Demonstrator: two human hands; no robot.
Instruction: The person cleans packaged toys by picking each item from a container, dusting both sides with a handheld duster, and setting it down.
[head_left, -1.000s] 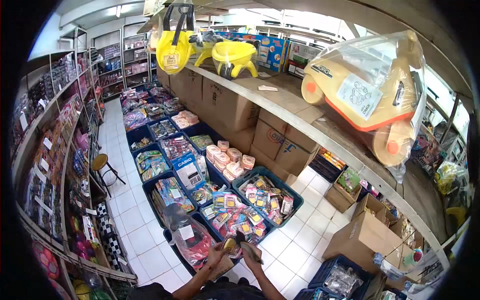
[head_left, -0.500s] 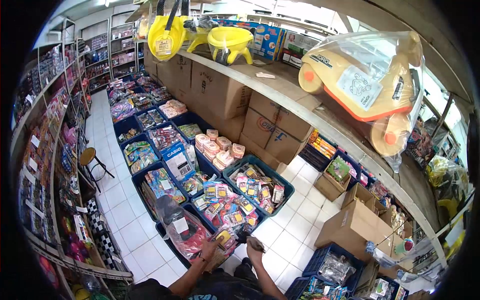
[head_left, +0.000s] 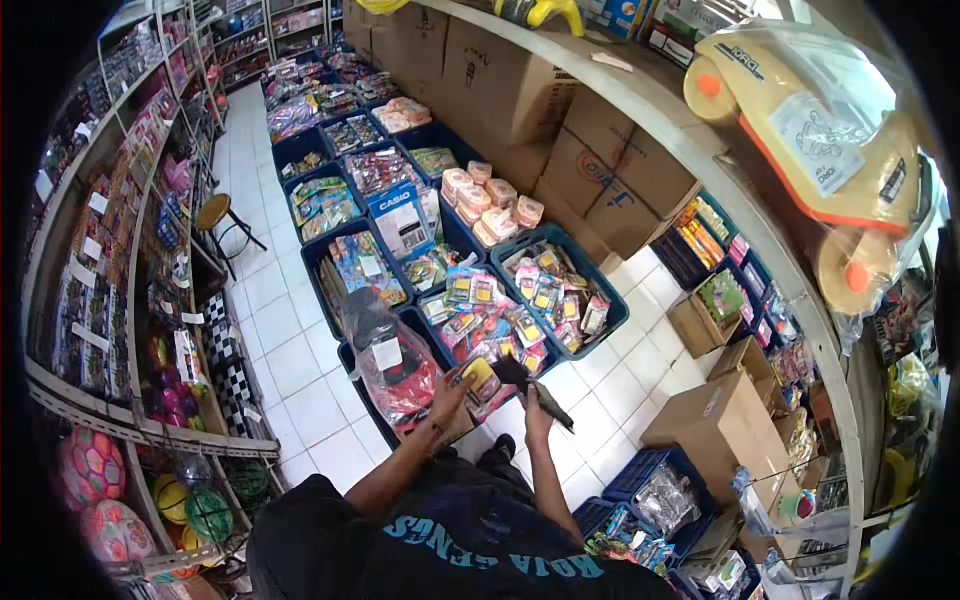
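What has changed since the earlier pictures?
The view has tipped down, bringing more of the shirt into sight. The left hand and right hand have moved apart; the left's packet now shows its yellow front more fully. Neither hand visibly took or released anything. The right still holds a dark item. The crates and stool stayed put.

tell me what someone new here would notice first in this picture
Probably the plastic-wrapped cream-and-orange ride-on toy, looming large on the shelf at upper right. Next, the crates of colourful packaged goods running up the middle of the view. Then, at lower centre, the left hand with a yellow-marked packet and the right hand with a dark object.
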